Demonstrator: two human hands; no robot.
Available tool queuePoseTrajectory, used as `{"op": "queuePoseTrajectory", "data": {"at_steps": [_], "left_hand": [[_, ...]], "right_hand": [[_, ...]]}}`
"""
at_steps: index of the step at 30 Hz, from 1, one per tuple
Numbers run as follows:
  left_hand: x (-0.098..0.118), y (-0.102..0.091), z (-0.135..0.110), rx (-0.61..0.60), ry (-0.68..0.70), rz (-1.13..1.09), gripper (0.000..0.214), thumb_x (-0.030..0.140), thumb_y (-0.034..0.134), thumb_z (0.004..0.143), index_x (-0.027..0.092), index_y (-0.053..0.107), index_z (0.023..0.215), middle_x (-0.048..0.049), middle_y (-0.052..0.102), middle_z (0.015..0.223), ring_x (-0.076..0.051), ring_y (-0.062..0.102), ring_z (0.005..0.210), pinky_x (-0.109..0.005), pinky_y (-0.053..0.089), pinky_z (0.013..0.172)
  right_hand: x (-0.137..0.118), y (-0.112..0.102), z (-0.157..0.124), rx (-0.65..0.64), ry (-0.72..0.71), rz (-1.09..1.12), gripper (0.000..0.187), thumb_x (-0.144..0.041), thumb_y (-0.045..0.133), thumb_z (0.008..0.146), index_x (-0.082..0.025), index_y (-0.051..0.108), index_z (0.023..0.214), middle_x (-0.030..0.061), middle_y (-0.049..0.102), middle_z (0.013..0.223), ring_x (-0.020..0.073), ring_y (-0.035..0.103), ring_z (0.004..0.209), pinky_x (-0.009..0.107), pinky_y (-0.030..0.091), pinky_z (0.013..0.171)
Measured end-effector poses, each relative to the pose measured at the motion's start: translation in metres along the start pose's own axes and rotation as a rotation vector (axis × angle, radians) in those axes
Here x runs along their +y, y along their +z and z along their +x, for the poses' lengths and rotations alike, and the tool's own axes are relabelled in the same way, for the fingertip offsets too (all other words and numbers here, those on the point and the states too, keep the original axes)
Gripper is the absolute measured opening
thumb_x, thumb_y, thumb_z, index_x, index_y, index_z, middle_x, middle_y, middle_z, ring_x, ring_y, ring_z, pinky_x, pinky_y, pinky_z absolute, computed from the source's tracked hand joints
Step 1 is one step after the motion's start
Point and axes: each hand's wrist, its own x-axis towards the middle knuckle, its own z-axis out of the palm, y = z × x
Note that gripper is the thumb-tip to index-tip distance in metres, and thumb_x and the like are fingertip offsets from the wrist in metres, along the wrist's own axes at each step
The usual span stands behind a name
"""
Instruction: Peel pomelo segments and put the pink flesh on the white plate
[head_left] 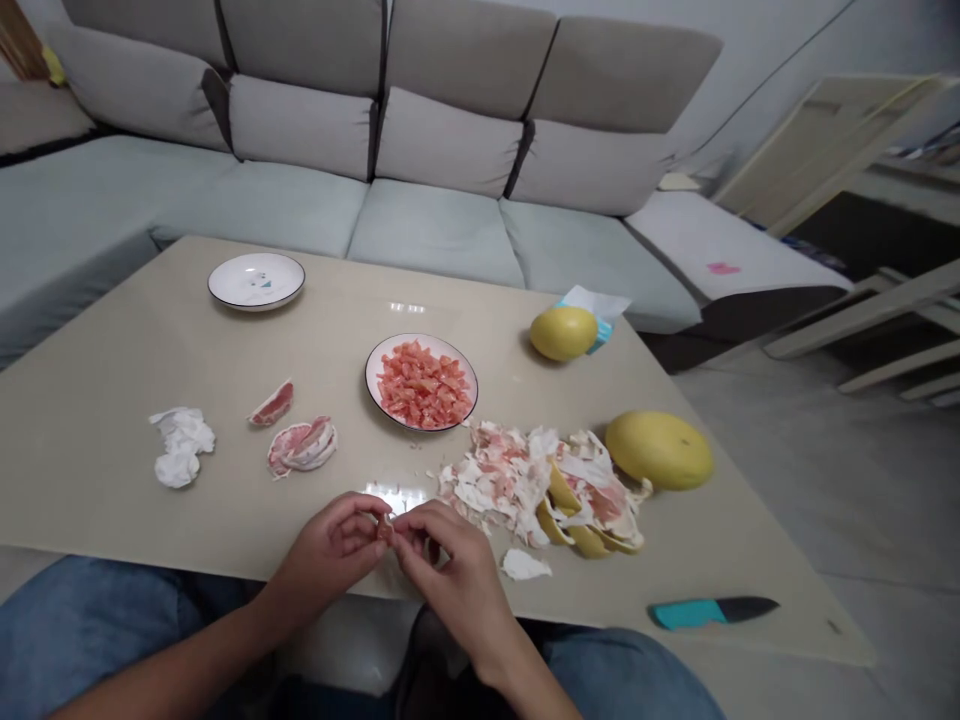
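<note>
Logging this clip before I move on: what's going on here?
A seated person pinches a small piece of pink pomelo flesh between their left hand and right hand. On the beige table, a white plate holds chopped pink flesh. Beside it lies a heap of peel and pith, near a whole yellow pomelo.

**Held:** a small pink shred of pomelo flesh [385, 530], pinched between my left hand [326, 550] and right hand [450, 570], mostly hidden by my fingers.
**Plate:** a round white plate [420, 338] with a dark rim, heaped with broken pink pomelo pulp [424, 385], on the desk [97, 470] ahead of my hands.
**Segments:** two pomelo segments [302, 446] lying apart, left of the plate, their pink flesh showing through pale membrane.
**Scraps:** a loose heap of white membrane flecked with pink [499, 480], lying on the desk to the right of my hands.
</note>
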Motion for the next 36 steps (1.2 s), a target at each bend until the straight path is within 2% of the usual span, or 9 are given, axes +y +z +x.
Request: {"op": "queuePoseTrajectory", "data": {"at_steps": [4,12,18,21,24,28,31,33,36], "left_hand": [[-0.003,-0.003,-0.002,0.029,0.097,0.114,0.022,0.021,0.071,0.077,0.02,0.065,0.099,-0.0029,0.061,0.096,-0.015,0.062,0.084,-0.027,0.051,0.078],[0.002,-0.003,-0.005,-0.01,0.089,0.081,0.017,0.023,0.071,0.078,0.019,0.066,0.093,-0.0026,0.062,0.093,-0.015,0.062,0.082,-0.026,0.051,0.076],[0.006,-0.001,-0.004,-0.092,-0.096,-0.062,0.019,0.025,0.071,0.078,0.016,0.06,0.091,0.0006,0.065,0.068,-0.012,0.059,0.066,-0.024,0.047,0.066],[0.007,-0.002,-0.002,-0.094,-0.1,-0.078,0.019,0.024,0.072,0.077,0.016,0.06,0.09,0.0014,0.064,0.066,-0.011,0.058,0.065,-0.023,0.046,0.065],[0.009,-0.003,-0.002,-0.061,-0.029,-0.007,0.016,0.023,0.071,0.078,0.016,0.06,0.089,0.0011,0.063,0.07,-0.011,0.059,0.068,-0.023,0.047,0.067],[0.009,-0.005,-0.001,0.004,0.084,0.09,0.014,0.022,0.069,0.078,0.018,0.063,0.09,-0.001,0.061,0.085,-0.013,0.062,0.075,-0.024,0.051,0.068],[0.006,-0.004,-0.002,0.023,0.131,0.174,0.011,0.022,0.067,0.079,0.019,0.063,0.09,-0.0022,0.06,0.09,-0.015,0.063,0.078,-0.025,0.054,0.07],[0.005,-0.004,-0.003,0.049,0.187,0.308,0.012,0.021,0.065,0.08,0.019,0.063,0.091,-0.0039,0.06,0.096,-0.016,0.064,0.079,-0.026,0.056,0.07],[0.006,-0.006,-0.007,0.113,0.391,0.669,0.02,0.019,0.061,0.083,0.022,0.062,0.102,-0.0066,0.061,0.106,-0.018,0.064,0.088,-0.031,0.056,0.078]], "right_hand": [[0.001,0.005,-0.003,0.01,-0.015,-0.04,0.013,-0.009,0.058,0.079,-0.019,0.066,0.08,0.0016,0.061,0.073,0.0131,0.055,0.063,0.023,0.041,0.056],[-0.005,0.005,-0.002,-0.028,0.088,0.074,0.011,-0.01,0.056,0.075,-0.019,0.062,0.07,-0.0013,0.055,0.066,0.0108,0.048,0.056,0.021,0.036,0.05],[-0.007,0.009,-0.003,0.052,0.142,0.054,0.011,-0.01,0.057,0.069,-0.018,0.058,0.062,-0.003,0.05,0.061,0.0103,0.045,0.053,0.021,0.034,0.049],[-0.006,0.009,-0.002,0.025,0.211,0.104,0.011,-0.011,0.056,0.071,-0.018,0.057,0.062,-0.0038,0.048,0.058,0.0096,0.042,0.05,0.02,0.032,0.046],[-0.005,0.007,-0.001,-0.007,0.184,0.101,0.01,-0.013,0.057,0.075,-0.018,0.061,0.068,-0.0019,0.053,0.063,0.0104,0.046,0.053,0.021,0.036,0.047],[-0.003,0.007,-0.003,0.027,0.036,0.053,0.014,-0.013,0.06,0.079,-0.019,0.067,0.089,0.0035,0.063,0.083,0.0114,0.056,0.06,0.022,0.044,0.054],[0.0,0.011,-0.005,0.053,-0.05,0.01,0.014,-0.011,0.059,0.082,-0.02,0.067,0.088,0.0032,0.065,0.079,0.0124,0.058,0.063,0.022,0.046,0.056],[0.002,0.013,-0.008,0.063,-0.08,-0.038,0.014,-0.011,0.057,0.084,-0.02,0.067,0.087,0.003,0.065,0.077,0.0131,0.058,0.064,0.023,0.046,0.057],[0.003,0.014,-0.012,0.066,-0.128,-0.152,0.014,-0.011,0.055,0.086,-0.02,0.065,0.09,0.004,0.066,0.078,0.0148,0.06,0.068,0.025,0.046,0.06]]}}
